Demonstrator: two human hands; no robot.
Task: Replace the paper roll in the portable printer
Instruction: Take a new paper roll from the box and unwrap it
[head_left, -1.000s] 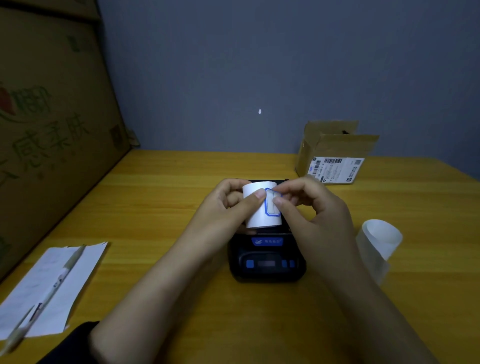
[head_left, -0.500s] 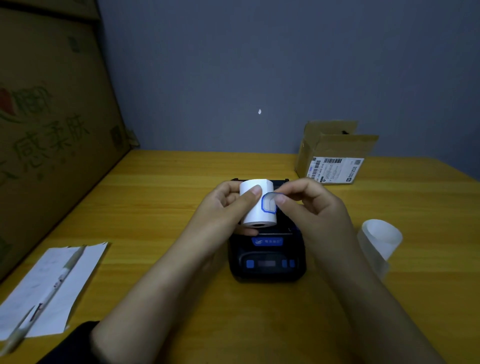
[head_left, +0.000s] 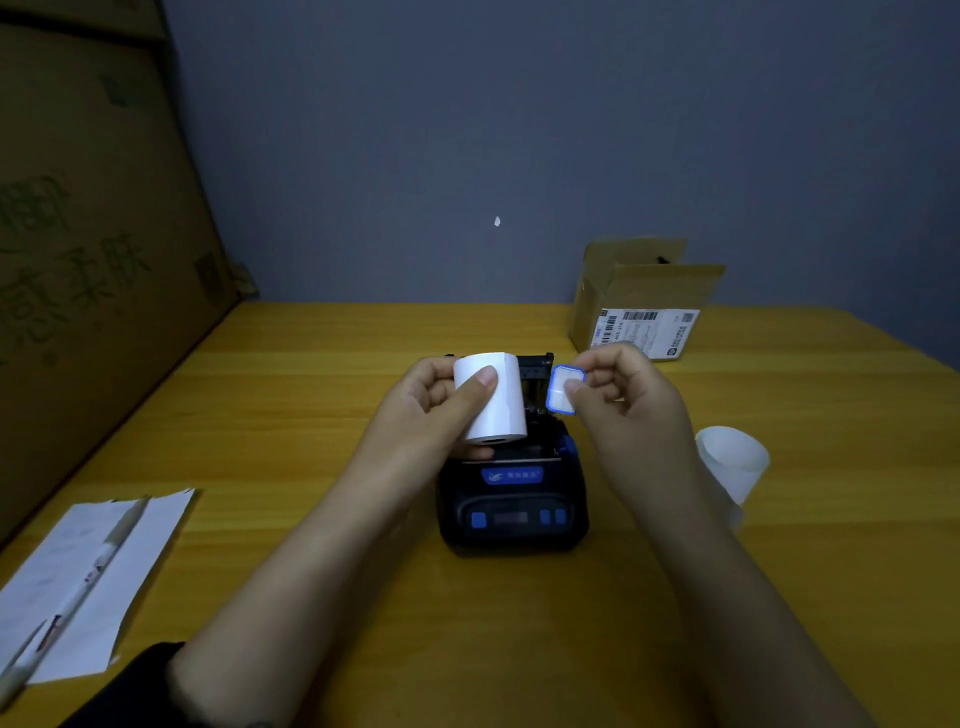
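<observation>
L hand (head_left: 441, 402) grips new paper roll (head_left: 491, 397) over open printer (head_left: 511, 499); R hand (head_left: 621, 395) pinches peeled blue-edged sticker (head_left: 562, 389). Next, prob.: ditch sticker, free paper end, drop roll in bay.

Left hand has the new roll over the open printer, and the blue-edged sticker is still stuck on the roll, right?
Not quite. The head view shows the sticker peeled off, pinched in the right hand, apart from the roll. The left hand does hold the roll over the open printer.
</observation>
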